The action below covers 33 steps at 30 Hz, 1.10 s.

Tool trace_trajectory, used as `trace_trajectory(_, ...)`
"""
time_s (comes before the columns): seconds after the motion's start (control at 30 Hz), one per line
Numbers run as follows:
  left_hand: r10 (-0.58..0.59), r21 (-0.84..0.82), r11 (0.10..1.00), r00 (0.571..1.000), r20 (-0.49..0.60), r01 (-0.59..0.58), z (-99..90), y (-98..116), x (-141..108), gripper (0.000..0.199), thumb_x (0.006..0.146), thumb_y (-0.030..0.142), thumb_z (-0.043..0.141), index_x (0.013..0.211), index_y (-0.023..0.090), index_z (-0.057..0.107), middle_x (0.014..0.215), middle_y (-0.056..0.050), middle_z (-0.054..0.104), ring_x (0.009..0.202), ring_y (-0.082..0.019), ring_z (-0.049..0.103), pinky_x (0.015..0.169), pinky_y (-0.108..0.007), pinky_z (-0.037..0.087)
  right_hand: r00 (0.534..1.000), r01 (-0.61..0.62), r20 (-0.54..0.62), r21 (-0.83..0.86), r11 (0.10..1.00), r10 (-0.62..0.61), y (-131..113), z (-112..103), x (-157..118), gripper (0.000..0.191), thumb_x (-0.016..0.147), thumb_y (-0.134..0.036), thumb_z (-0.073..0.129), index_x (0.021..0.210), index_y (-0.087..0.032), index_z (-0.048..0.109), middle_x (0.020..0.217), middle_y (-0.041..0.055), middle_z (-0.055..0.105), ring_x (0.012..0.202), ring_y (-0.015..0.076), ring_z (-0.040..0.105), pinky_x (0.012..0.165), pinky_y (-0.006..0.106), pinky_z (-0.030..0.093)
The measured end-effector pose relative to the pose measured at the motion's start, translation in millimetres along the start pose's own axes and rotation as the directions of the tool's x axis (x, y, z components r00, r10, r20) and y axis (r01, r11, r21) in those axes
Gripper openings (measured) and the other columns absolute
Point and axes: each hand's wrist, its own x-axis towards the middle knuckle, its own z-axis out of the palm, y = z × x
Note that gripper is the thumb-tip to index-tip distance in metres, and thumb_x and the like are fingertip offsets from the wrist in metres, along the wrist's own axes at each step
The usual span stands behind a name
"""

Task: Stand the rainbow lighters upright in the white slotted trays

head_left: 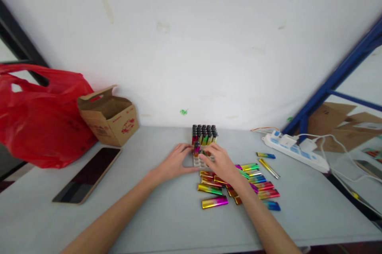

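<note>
A pale tray with round-cornered slots [199, 162] sits on the table in front of a block of upright lighters [204, 134] with black tops. My left hand [174, 162] brackets the tray's left side, its thumb at the near corner and its fingers at the far one. One purple-and-red lighter [196, 148] stands upright in the tray. Over the tray, my right hand [219, 161] pinches a lighter, mostly hidden by the fingers, with a bit of green showing. Below and beside my right forearm lies a loose pile of shiny coloured lighters [210, 189].
Left of my hands lie a phone [89, 174], an open cardboard box [119, 125] and a red plastic bag [44, 119]. To the right, a white power strip [295, 152] with plugs and cables rests near the table edge. A white wall [191, 47] rises behind the table.
</note>
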Motion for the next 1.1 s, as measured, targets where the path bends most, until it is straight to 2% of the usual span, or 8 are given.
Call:
trace_trajectory(0.13, 0.004, 0.01, 1.0, 1.0, 0.001, -0.004, 0.3, 1, 0, 0.065, 0.083, 0.059, 0.087, 0.131, 0.02, 0.068, 0.134, -0.014, 0.068, 0.128, -0.035, 0.063, 0.114, -0.05, 0.052, 0.996, 0.046, -0.07, -0.056, 0.997, -0.05, 0, 4, 1, 0.032, 0.109, -0.046, 0.055, 0.095, -0.021, 0.068, 0.085, 0.0043, 0.067, 0.08, 0.0212, 0.064, 0.079, 0.034, 0.052)
trace_trajectory(0.3, 0.019, 0.008, 1.0, 1.0, -0.005, -0.019, 0.0, 1, 0, 0.066, 0.082, 0.057, 0.089, 0.133, 0.022, 0.068, 0.134, -0.013, 0.068, 0.128, -0.034, 0.063, 0.114, -0.049, 0.052, 0.985, 0.047, -0.164, 0.005, 0.999, -0.045, 10, 13, 1, 0.03, 0.108, -0.047, 0.059, 0.105, -0.02, 0.072, 0.095, 0.0084, 0.077, 0.084, 0.0232, 0.073, 0.081, 0.034, 0.058)
trace_trajectory(0.4, 0.02, 0.001, 1.0, 1.0, -0.005, -0.02, 0.1, 1, 0, 0.065, 0.082, 0.056, 0.089, 0.134, 0.022, 0.067, 0.134, -0.013, 0.068, 0.128, -0.034, 0.063, 0.114, -0.05, 0.053, 0.995, 0.035, -0.096, 0.031, 0.999, -0.032, 14, 17, 3, 0.029, 0.108, -0.046, 0.059, 0.11, -0.02, 0.072, 0.101, 0.0096, 0.08, 0.088, 0.0237, 0.076, 0.085, 0.034, 0.059)
trace_trajectory(0.53, 0.021, 0.003, 1.0, 1.0, -0.007, -0.021, 1.5, -2, -1, 0.064, 0.083, 0.057, 0.087, 0.133, 0.023, 0.067, 0.134, -0.013, 0.067, 0.129, -0.034, 0.063, 0.115, -0.05, 0.052, 0.998, 0.01, 0.056, -0.045, 0.999, -0.008, 15, 13, 6, 0.024, 0.11, -0.04, 0.057, 0.115, -0.02, 0.069, 0.091, 0.0069, 0.079, 0.083, 0.0232, 0.076, 0.081, 0.033, 0.058)
trace_trajectory(0.63, 0.022, 0.004, 1.0, 1.0, -0.008, -0.022, 2.2, -4, 0, 0.063, 0.084, 0.058, 0.086, 0.132, 0.022, 0.068, 0.134, -0.014, 0.067, 0.129, -0.034, 0.063, 0.115, -0.051, 0.052, 0.992, 0.05, 0.121, -0.133, 0.99, -0.034, 12, 8, 6, 0.021, 0.111, -0.036, 0.057, 0.119, -0.02, 0.069, 0.105, 0.0106, 0.079, 0.095, 0.025, 0.075, 0.086, 0.034, 0.056)
trace_trajectory(0.87, 0.034, 0.018, 0.999, 0.999, -0.028, -0.033, 3.0, -12, 2, 0.065, 0.085, 0.07, 0.078, 0.129, 0.023, 0.069, 0.134, -0.013, 0.068, 0.126, -0.035, 0.066, 0.113, -0.053, 0.054, 0.988, -0.051, 0.124, -0.318, 0.947, 0.094, -5, 5, 8, 0.032, 0.107, -0.048, 0.063, 0.123, -0.021, 0.071, 0.109, 0.0127, 0.079, 0.096, 0.0264, 0.074, 0.086, 0.034, 0.052)
trace_trajectory(1.0, 0.036, 0.045, 0.998, 0.999, -0.021, -0.035, 3.2, -16, 3, 0.067, 0.087, 0.073, 0.075, 0.13, 0.023, 0.068, 0.133, -0.013, 0.069, 0.125, -0.035, 0.067, 0.113, -0.054, 0.055, 0.991, -0.103, 0.058, -0.225, 0.969, 0.119, -11, -12, 4, 0.032, 0.108, -0.051, 0.058, 0.113, -0.023, 0.073, 0.091, 0.0047, 0.077, 0.082, 0.0202, 0.071, 0.079, 0.029, 0.05)
trace_trajectory(1.1, 0.021, 0.07, 0.997, 1.0, -0.01, -0.021, 2.3, -17, 3, 0.071, 0.087, 0.077, 0.072, 0.129, 0.02, 0.068, 0.135, -0.015, 0.069, 0.127, -0.037, 0.066, 0.113, -0.056, 0.055, 0.988, -0.15, -0.069, -0.221, 0.964, 0.138, 6, -44, -9, 0.028, 0.112, -0.036, 0.05, 0.109, -0.021, 0.073, 0.094, 0.0061, 0.076, 0.087, 0.0201, 0.07, 0.085, 0.031, 0.051)
